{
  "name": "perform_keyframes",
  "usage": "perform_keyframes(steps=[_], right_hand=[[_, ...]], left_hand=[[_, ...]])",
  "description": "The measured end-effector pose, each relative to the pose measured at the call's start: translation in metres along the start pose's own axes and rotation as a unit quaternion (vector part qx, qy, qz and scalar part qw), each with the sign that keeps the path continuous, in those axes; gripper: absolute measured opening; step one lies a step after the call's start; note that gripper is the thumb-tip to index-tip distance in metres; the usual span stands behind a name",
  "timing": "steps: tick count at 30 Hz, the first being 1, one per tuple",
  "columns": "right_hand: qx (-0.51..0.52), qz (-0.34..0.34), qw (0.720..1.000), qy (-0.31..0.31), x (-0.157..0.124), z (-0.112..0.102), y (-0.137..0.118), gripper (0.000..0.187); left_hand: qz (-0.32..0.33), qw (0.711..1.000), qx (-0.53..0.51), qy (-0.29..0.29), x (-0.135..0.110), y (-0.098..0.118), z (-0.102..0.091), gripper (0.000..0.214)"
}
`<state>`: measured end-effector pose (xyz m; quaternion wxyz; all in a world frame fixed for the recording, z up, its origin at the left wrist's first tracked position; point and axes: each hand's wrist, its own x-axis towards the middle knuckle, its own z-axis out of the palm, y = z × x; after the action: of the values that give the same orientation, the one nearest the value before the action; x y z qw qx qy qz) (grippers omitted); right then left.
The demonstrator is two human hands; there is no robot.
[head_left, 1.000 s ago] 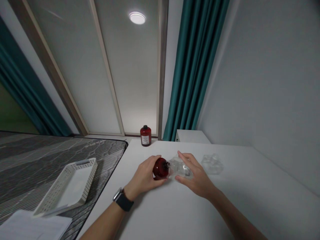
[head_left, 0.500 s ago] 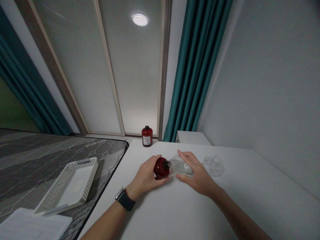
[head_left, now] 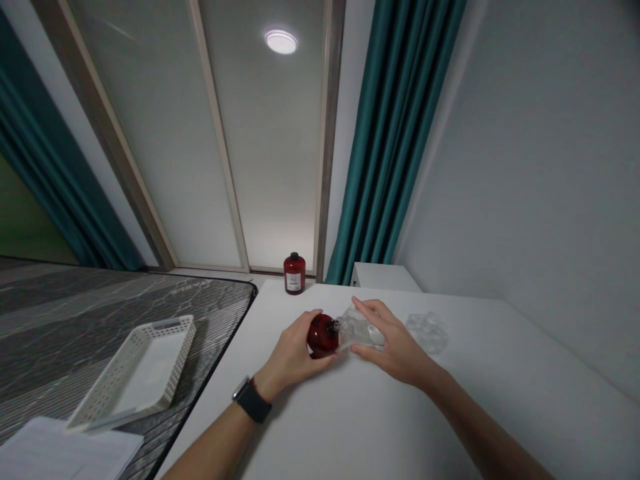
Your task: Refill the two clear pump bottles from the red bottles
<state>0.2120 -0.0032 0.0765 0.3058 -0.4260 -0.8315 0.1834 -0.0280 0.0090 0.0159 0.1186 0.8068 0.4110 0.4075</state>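
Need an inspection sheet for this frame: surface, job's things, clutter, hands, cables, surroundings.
Surface: white table, matte.
Job's things: dark red round bottle lying on its side; clear crinkled plastic wrap at its neck.
Clutter: second clear plastic piece; upright dark red labelled bottle at far edge.
Hands: left hand grips the round bottle; right hand holds the wrap.
Cables: nothing seen.
Surroundings: white perforated plastic basket on grey patterned mattress; teal curtains.

2 bare forearms, no sleeves, black smartwatch (head_left: 251, 401) on left wrist
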Motion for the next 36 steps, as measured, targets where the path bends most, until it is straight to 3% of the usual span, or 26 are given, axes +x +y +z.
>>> perform_keyframes(steps=[36], right_hand=[[-0.003, -0.029, 0.999, -0.026, 0.012, -0.011, -0.009, 0.078]], left_hand=[[-0.039, 0.998, -0.049, 0.025, -0.002, 0.003, 0.004, 0.074]])
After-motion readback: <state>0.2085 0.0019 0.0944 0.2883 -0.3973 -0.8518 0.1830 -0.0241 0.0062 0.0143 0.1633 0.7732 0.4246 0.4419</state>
